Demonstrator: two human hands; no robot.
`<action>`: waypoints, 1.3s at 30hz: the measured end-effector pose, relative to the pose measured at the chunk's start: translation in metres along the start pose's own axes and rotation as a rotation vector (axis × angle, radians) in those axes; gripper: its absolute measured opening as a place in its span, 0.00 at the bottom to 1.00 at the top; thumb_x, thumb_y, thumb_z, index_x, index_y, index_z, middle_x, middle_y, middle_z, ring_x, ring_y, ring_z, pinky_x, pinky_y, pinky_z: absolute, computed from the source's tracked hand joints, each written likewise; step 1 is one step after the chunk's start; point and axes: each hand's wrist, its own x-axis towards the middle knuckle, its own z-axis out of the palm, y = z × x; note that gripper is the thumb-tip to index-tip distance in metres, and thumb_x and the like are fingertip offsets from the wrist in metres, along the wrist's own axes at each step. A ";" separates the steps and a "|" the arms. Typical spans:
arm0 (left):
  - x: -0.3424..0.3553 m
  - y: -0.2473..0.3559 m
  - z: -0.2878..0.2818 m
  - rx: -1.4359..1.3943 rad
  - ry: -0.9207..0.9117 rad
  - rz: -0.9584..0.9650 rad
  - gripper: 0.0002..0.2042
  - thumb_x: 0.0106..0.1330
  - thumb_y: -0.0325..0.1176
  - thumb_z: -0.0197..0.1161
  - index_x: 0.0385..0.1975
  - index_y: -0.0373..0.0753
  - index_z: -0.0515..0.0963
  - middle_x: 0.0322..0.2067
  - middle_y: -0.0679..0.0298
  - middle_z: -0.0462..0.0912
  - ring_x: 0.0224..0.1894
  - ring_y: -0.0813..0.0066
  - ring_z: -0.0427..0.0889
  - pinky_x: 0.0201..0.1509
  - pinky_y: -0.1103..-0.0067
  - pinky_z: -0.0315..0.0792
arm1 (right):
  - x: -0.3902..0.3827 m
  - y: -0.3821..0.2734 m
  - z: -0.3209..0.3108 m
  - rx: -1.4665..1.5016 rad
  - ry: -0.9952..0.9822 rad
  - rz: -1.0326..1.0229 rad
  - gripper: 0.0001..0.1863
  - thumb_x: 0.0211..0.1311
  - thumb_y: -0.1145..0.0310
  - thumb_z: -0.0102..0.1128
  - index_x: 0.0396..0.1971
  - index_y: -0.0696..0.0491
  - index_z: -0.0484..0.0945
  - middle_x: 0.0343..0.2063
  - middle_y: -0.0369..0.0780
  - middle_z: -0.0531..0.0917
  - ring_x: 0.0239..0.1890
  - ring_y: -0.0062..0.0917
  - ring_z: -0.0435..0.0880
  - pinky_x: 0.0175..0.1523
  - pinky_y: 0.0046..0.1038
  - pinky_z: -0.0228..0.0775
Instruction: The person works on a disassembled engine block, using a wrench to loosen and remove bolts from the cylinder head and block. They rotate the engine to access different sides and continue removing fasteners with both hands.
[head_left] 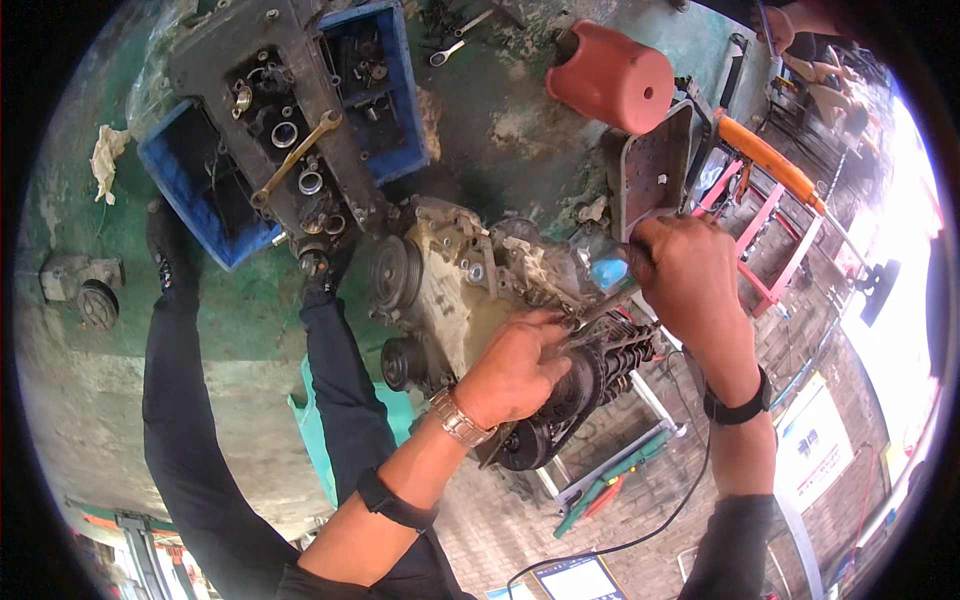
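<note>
A partly stripped engine fills the middle, with a round black pulley on its left side. My left hand, below a metal wristwatch, lies on the engine's near edge, its fingers stretched and the thumb apart. Beneath it are a dark wheel and a row of coil springs. To the right, my right hand is closed in a fist beside a blue patch. A dark slim bar runs from near this fist toward my left fingertips; whether the fist grips it is hidden.
At upper left a large dark engine part lies across blue crates, with a combination wrench on top. A red plastic stool lies on its side. An orange handle and pink frame stand right. Another person's hand shows far right.
</note>
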 end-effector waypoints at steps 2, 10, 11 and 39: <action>0.001 -0.003 0.001 -0.002 0.017 0.030 0.16 0.55 0.28 0.63 0.42 0.28 0.78 0.49 0.45 0.76 0.53 0.48 0.73 0.59 0.67 0.67 | 0.001 0.002 0.007 0.210 0.090 0.179 0.08 0.52 0.69 0.67 0.27 0.57 0.81 0.19 0.44 0.79 0.19 0.36 0.77 0.29 0.32 0.69; 0.002 -0.007 0.001 0.016 0.004 0.026 0.15 0.54 0.29 0.63 0.41 0.28 0.79 0.50 0.44 0.76 0.53 0.47 0.73 0.59 0.67 0.67 | 0.005 -0.003 0.032 1.718 0.513 0.873 0.16 0.69 0.60 0.52 0.43 0.59 0.76 0.19 0.32 0.72 0.17 0.16 0.68 0.23 0.18 0.62; 0.002 -0.006 0.001 0.023 0.007 0.033 0.16 0.54 0.29 0.63 0.41 0.28 0.78 0.50 0.45 0.76 0.53 0.47 0.73 0.59 0.67 0.67 | 0.005 -0.008 0.037 1.771 0.451 0.961 0.22 0.72 0.53 0.46 0.43 0.59 0.75 0.17 0.31 0.68 0.14 0.14 0.63 0.20 0.17 0.58; -0.001 0.006 0.000 0.147 0.038 0.058 0.12 0.55 0.28 0.59 0.37 0.28 0.78 0.47 0.43 0.76 0.51 0.44 0.73 0.58 0.63 0.66 | 0.010 0.000 0.052 1.014 0.212 0.374 0.28 0.72 0.47 0.42 0.36 0.61 0.75 0.13 0.29 0.61 0.10 0.12 0.54 0.14 0.17 0.47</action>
